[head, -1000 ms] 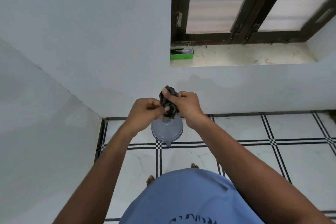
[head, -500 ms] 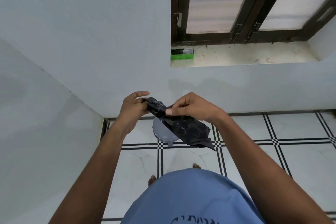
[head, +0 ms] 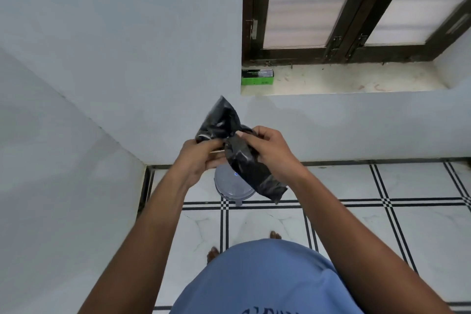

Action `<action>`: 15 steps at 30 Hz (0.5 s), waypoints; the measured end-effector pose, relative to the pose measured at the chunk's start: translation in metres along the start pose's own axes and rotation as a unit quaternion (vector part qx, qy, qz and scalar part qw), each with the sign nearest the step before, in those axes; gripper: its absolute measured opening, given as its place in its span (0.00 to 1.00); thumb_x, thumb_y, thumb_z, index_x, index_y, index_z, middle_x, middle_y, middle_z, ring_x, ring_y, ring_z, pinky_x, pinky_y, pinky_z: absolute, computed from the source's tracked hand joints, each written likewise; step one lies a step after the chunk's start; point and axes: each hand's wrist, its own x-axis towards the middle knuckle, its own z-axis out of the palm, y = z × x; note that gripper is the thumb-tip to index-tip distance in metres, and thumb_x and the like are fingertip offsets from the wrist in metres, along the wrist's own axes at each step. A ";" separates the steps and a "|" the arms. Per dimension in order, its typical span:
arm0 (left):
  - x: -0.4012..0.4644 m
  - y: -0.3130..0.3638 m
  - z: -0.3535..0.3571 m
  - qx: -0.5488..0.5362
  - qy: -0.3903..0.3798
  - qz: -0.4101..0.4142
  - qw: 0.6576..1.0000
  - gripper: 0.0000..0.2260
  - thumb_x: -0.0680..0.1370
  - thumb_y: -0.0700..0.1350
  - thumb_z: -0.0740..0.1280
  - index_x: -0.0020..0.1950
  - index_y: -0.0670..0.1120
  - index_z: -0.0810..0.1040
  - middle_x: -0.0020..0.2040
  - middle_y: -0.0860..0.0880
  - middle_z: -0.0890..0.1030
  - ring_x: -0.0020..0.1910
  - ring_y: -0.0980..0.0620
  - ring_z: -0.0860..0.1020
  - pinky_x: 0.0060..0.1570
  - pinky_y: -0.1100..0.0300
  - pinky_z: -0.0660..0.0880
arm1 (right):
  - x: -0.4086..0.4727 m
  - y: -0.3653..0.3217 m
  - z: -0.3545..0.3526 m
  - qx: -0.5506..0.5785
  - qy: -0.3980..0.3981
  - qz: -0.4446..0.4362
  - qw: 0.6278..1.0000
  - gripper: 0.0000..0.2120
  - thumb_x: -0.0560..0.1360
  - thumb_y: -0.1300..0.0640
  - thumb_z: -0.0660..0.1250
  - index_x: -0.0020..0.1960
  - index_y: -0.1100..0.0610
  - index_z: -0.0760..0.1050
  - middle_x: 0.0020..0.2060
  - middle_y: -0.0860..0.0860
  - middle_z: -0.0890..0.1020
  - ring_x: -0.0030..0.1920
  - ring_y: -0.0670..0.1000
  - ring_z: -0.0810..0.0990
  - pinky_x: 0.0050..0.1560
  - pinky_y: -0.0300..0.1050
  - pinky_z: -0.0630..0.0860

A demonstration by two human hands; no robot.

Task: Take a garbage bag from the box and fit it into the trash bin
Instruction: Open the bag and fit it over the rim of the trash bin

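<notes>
A blue T-shirt with unreadable dark lettering fills the bottom edge, bare toes on the tiled floor. Above the lidded grey trash bin, contents hidden, the left hand and right hand pinch a black garbage bag, which has unfolded further than half a second ago: one end rises, one hangs. Farther back, the green garbage bag box sits at the windowsill's left end, print illegible

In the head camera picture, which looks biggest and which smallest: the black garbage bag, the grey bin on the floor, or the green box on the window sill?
As they look, not true size:
1. Black garbage bag, nearest the camera.
2. Grey trash bin, partly hidden behind the bag and hands.
3. Green box, farthest away.
</notes>
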 end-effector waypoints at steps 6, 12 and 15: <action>0.015 -0.013 -0.037 -0.286 0.027 -0.020 0.958 0.10 0.83 0.34 0.61 0.62 0.35 0.78 0.64 0.33 0.83 0.56 0.39 0.86 0.48 0.50 0.88 | 0.001 0.008 -0.009 0.091 0.085 0.050 0.991 0.11 0.87 0.57 0.71 0.60 0.66 0.82 0.46 0.53 0.88 0.46 0.52 0.87 0.50 0.48 0.85; 0.003 -0.008 -0.023 -0.129 -0.077 -0.039 0.988 0.15 0.80 0.51 0.75 0.61 0.42 0.86 0.58 0.42 0.87 0.62 0.38 0.86 0.65 0.38 0.84 | -0.002 0.009 -0.001 -0.007 0.099 0.041 0.994 0.13 0.89 0.47 0.66 0.60 0.55 0.85 0.54 0.52 0.90 0.56 0.52 0.89 0.56 0.49 0.84; 0.010 -0.016 -0.020 -0.109 -0.053 -0.008 0.993 0.09 0.85 0.41 0.71 0.63 0.39 0.85 0.63 0.39 0.88 0.67 0.38 0.85 0.61 0.46 0.86 | 0.007 0.014 -0.009 0.040 0.147 0.059 0.987 0.13 0.87 0.49 0.67 0.61 0.56 0.85 0.53 0.53 0.91 0.55 0.55 0.90 0.56 0.56 0.87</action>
